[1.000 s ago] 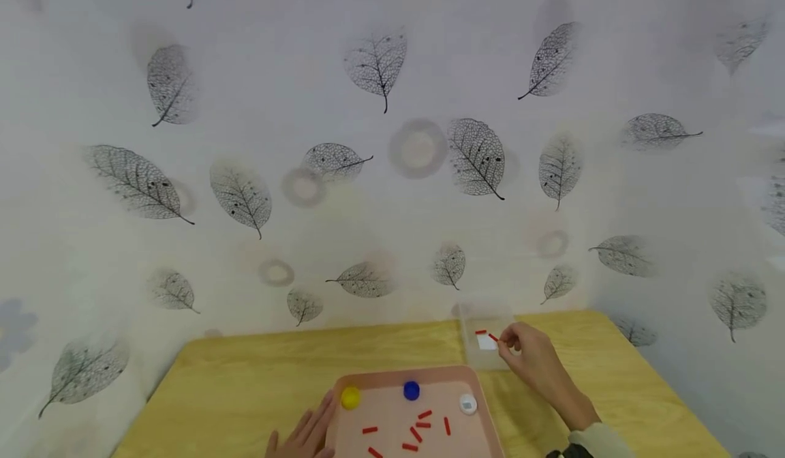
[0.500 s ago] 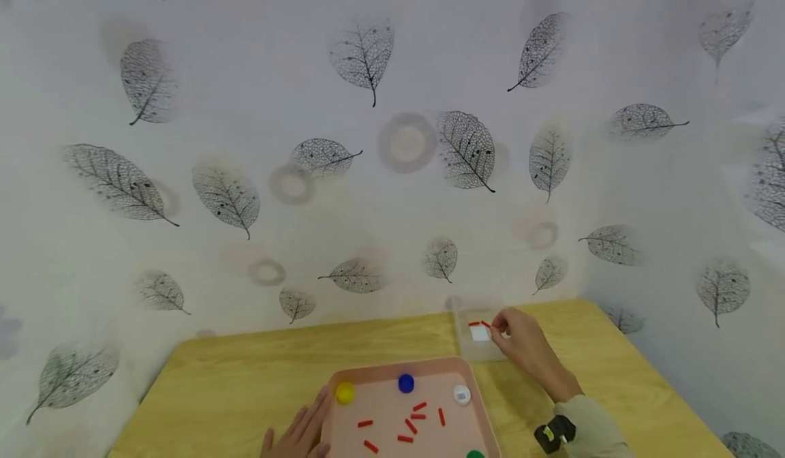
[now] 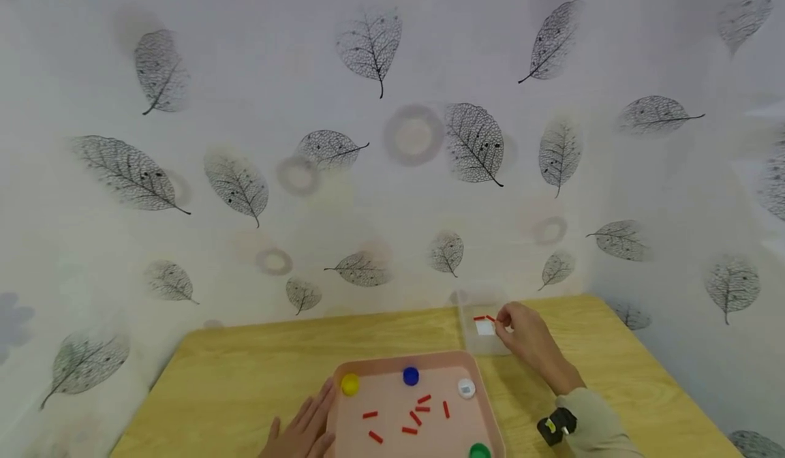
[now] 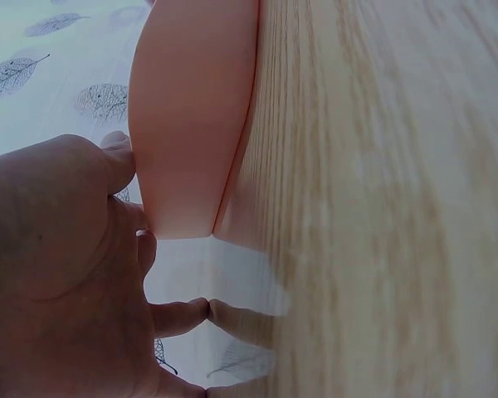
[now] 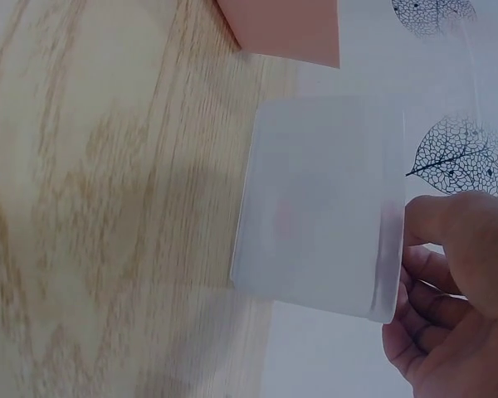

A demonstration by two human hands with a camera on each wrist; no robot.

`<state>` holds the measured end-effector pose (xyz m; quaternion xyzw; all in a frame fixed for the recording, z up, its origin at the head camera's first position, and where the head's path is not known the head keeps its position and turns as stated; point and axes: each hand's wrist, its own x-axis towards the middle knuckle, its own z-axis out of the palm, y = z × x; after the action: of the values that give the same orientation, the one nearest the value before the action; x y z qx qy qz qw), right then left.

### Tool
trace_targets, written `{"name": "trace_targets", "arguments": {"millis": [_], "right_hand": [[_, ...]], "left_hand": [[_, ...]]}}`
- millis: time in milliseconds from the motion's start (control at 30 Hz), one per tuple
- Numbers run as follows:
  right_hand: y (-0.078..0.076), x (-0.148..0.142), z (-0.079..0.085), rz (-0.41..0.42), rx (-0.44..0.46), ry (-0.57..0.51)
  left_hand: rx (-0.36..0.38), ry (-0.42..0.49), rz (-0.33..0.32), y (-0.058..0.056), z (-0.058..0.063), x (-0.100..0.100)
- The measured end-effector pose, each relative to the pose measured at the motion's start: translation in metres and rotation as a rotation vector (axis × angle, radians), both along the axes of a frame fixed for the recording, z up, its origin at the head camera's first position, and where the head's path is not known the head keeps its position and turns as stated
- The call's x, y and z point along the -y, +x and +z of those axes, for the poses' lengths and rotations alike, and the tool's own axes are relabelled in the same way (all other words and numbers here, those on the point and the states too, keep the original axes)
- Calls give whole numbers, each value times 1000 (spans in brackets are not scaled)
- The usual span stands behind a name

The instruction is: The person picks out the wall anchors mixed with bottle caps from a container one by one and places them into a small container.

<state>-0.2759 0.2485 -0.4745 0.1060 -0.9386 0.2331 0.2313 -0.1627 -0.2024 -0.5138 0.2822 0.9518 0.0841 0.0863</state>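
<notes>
My right hand (image 3: 530, 345) reaches over the rim of a translucent plastic box (image 3: 484, 347), thumb and fingertips pinching a short red stick (image 3: 490, 318). A second red stick (image 3: 479, 318) lies in that box near a white square (image 3: 485, 328). In the right wrist view the frosted box wall (image 5: 319, 207) hides the fingertips and the stick. My left hand (image 3: 302, 425) rests against the left side of a pink tray (image 3: 401, 364). In the left wrist view its thumb side touches the tray wall (image 4: 195, 108), and other fingertips touch the tabletop.
Inside the tray lie several loose red sticks (image 3: 416, 418). Around its edges sit a yellow round cap (image 3: 350, 384), a blue one (image 3: 411, 376), a white one (image 3: 467, 388) and a green one (image 3: 480, 451). The wooden table (image 3: 264, 356) meets a leaf-patterned wall covering (image 3: 368, 206).
My right hand has moved slightly over the box, bringing the held red stick close to the one lying there. The head view has shifted slightly. The left hand stays at the tray.
</notes>
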Motion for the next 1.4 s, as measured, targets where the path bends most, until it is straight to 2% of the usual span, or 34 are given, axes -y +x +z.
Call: {"name": "trace_targets", "arguments": {"millis": [67, 267, 467, 633, 700, 800, 900, 1000, 1200, 1400], "right_hand": [[1, 0, 0, -5, 3, -6], [2, -1, -2, -8, 12, -15], [6, -3, -2, -9, -36, -41], [16, -1, 6, 8, -160, -74], [22, 2, 11, 11, -171, -93], [33, 6, 17, 18, -121, -133], [46, 12, 21, 33, -44, -198], [57, 18, 25, 49, -9, -245], [75, 31, 29, 58, -1, -290], [81, 41, 29, 62, 10, -318]], "left_hand": [[-55, -81, -103, 3, 1, 4], [-25, -111, -96, 5, 7, 4], [-62, -117, -104, 7, 7, 5], [134, 115, 118, -2, 8, -5], [209, 204, 209, -7, 8, -9], [225, 213, 217, -8, 9, -8], [210, 208, 201, -8, 7, -8], [187, 220, 195, -9, 7, -8], [183, 246, 199, -9, 8, -8], [199, 254, 207, -9, 7, -7]]}}
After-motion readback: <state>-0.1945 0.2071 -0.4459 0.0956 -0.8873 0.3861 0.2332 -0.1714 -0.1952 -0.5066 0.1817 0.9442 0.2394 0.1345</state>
